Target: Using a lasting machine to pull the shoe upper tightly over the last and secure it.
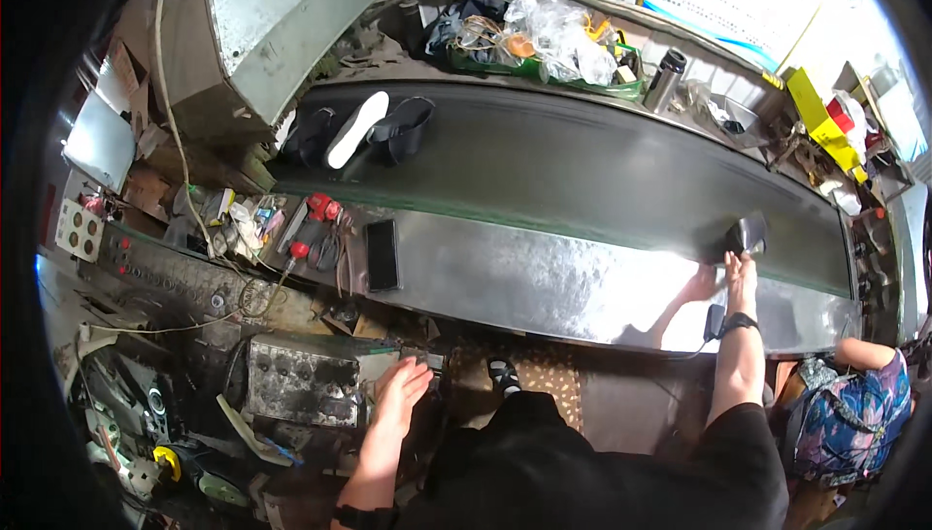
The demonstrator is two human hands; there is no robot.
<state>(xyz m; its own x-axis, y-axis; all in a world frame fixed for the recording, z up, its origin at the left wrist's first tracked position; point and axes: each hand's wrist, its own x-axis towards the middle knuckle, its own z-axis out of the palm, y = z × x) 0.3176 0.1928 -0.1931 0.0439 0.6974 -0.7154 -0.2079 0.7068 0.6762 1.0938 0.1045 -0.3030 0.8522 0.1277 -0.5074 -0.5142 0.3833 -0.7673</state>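
My right hand (pixel 741 276) reaches over the near edge of the dark conveyor belt (pixel 553 171), its fingers closed on a black flared piece (pixel 748 232). That piece looks like part of a shoe, but its exact kind is hard to make out. My left hand (pixel 401 392) hangs low in front of the metal ledge (pixel 495 268), fingers stretched out and nothing in it. Toward the belt's far left lie a white shoe sole (pixel 357 130) and a black open shoe upper (pixel 403 129). Another black upper (pixel 311 132) sits in shadow beside the sole.
A phone (pixel 382 255) lies on the ledge near red-handled tools (pixel 316 224). Behind the belt stand a green tray (pixel 529 67) heaped with plastic bags and a steel flask (pixel 666 81). A grimy machine (pixel 301 380) is at lower left; a person in a patterned top (pixel 849 423) is at right.
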